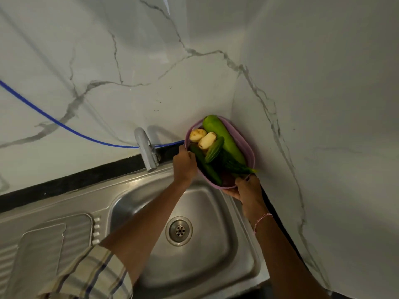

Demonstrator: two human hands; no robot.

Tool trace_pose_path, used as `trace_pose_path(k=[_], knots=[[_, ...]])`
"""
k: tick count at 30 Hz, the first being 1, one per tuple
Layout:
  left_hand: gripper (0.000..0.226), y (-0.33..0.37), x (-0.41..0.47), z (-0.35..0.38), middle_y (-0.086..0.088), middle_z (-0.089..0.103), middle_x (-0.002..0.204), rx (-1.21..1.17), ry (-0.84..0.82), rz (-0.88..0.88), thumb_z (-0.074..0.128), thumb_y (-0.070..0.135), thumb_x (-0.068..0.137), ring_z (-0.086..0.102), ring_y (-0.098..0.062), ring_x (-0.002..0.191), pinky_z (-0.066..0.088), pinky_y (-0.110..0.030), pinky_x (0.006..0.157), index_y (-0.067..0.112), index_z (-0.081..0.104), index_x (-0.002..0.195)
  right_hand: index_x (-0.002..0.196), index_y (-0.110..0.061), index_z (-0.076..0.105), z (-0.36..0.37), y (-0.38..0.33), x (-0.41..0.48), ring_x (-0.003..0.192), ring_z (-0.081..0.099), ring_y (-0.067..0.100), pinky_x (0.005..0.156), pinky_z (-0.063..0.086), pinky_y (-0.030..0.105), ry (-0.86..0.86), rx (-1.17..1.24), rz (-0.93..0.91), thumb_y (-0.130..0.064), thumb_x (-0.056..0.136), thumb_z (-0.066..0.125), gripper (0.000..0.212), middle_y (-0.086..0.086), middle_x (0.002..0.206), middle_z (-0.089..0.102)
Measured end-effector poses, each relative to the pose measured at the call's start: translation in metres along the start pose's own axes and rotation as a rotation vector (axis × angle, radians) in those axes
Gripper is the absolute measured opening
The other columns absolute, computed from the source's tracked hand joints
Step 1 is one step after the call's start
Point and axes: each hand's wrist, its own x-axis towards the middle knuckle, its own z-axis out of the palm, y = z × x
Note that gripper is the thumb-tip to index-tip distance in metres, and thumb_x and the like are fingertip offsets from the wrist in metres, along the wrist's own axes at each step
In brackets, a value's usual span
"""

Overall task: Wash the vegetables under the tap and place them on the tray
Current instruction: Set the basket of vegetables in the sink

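Note:
A purple plastic basket (250, 152) sits in the corner behind the steel sink (237, 251), at the basin's far right. It holds a large pale green gourd (222, 134), two potatoes (203, 137), cucumbers (213, 148) and darker greens. My left hand (183, 167) grips the basket's left rim. My right hand (246, 188) holds its near end from below, thumb over the rim. The metal tap (146, 149) stands just left of the basket; no water runs from it.
Marble walls close in the corner behind and to the right. A blue hose (64, 126) runs along the back wall to the tap. A steel tray (41, 249) lies on the ribbed drainboard at lower left. The drain (179, 230) is in mid-basin.

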Motion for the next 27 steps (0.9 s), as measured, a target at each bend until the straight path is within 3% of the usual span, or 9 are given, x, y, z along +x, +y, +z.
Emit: trace_pose_path(k=[4,6,8,10,12,15,18,22,27], knots=[[0.012,-0.027,-0.037,-0.019,-0.004,0.068,0.088,-0.112,0.03,0.005,0.048,0.02,0.095,0.069,-0.028,0.083,0.057,-0.043,0.068,0.017,0.058,0.102,0.149,-0.007,0.049,-0.015,0.002,-0.023,0.126,0.06,0.047,0.079,0.063,0.053,-0.069,-0.096,-0.033,0.015,0.099,0.045,0.055,0.019,0.146,0.056],[0.009,-0.041,-0.061,-0.032,0.003,0.069,0.083,-0.177,0.059,-0.032,0.055,0.022,0.092,0.069,-0.017,0.079,0.058,-0.037,0.067,0.03,0.057,0.09,0.146,-0.007,0.052,-0.022,0.009,-0.036,0.122,0.063,0.046,0.074,0.065,0.051,-0.092,-0.136,-0.019,0.015,0.098,0.046,0.053,0.019,0.143,0.059],[0.014,-0.058,-0.082,-0.044,0.007,0.07,0.081,-0.236,0.101,-0.076,0.062,0.021,0.089,0.07,-0.012,0.077,0.059,-0.035,0.066,0.033,0.057,0.083,0.144,-0.005,0.056,-0.027,0.023,-0.046,0.117,0.066,0.045,0.066,0.066,0.046,-0.119,-0.187,0.008,0.014,0.098,0.048,0.05,0.022,0.14,0.061],[0.013,-0.083,-0.101,-0.056,0.005,0.075,0.087,-0.296,0.123,-0.13,0.068,0.032,0.082,0.075,-0.014,0.081,0.064,-0.044,0.071,0.034,0.061,0.093,0.144,-0.007,0.057,-0.029,0.042,-0.056,0.118,0.066,0.044,0.066,0.066,0.045,-0.161,-0.233,0.048,0.013,0.099,0.048,0.05,0.02,0.139,0.062],[0.038,-0.111,-0.112,-0.064,0.005,0.077,0.097,-0.291,0.119,-0.19,0.073,0.039,0.077,0.076,-0.013,0.088,0.065,-0.042,0.075,0.037,0.062,0.113,0.142,-0.01,0.058,-0.031,0.062,-0.064,0.118,0.066,0.045,0.065,0.066,0.047,-0.199,-0.283,0.083,0.014,0.099,0.048,0.05,0.018,0.138,0.062],[0.043,-0.142,-0.126,-0.084,0.007,0.073,0.1,-0.323,0.131,-0.338,0.074,0.018,0.079,0.074,-0.014,0.089,0.065,-0.039,0.074,0.043,0.065,0.113,0.13,-0.014,0.062,-0.025,0.092,-0.068,0.109,0.069,0.047,0.063,0.066,0.049,-0.247,-0.416,0.106,0.015,0.099,0.049,0.045,0.021,0.134,0.064],[0.06,-0.176,-0.139,-0.087,-0.009,0.071,0.11,-0.538,0.134,-0.556,0.062,-0.009,0.078,0.073,-0.025,0.092,0.065,-0.038,0.06,0.029,0.068,0.124,0.126,-0.016,0.064,-0.012,0.113,-0.057,0.101,0.072,0.042,0.065,0.066,0.052,-0.272,-0.563,0.103,0.013,0.098,0.055,0.041,0.021,0.13,0.066],[0.071,-0.204,-0.148,-0.076,-0.014,0.065,0.118,-0.615,0.252,-0.718,0.055,-0.016,0.076,0.067,-0.036,0.103,0.065,-0.046,0.066,0.022,0.063,0.136,0.142,-0.012,0.061,0.01,0.126,-0.031,0.105,0.072,0.045,0.062,0.066,0.052,-0.31,-0.701,0.097,0.009,0.096,0.06,0.051,0.021,0.136,0.062],[0.074,-0.225,-0.145,-0.054,-0.009,0.061,0.114,-0.67,0.392,-0.767,0.054,-0.016,0.077,0.064,-0.031,0.1,0.065,-0.045,0.069,0.025,0.062,0.138,0.145,-0.012,0.059,0.032,0.14,0.009,0.099,0.074,0.046,0.059,0.065,0.051,-0.358,-0.801,0.113,0.009,0.098,0.057,0.052,0.025,0.136,0.064]])
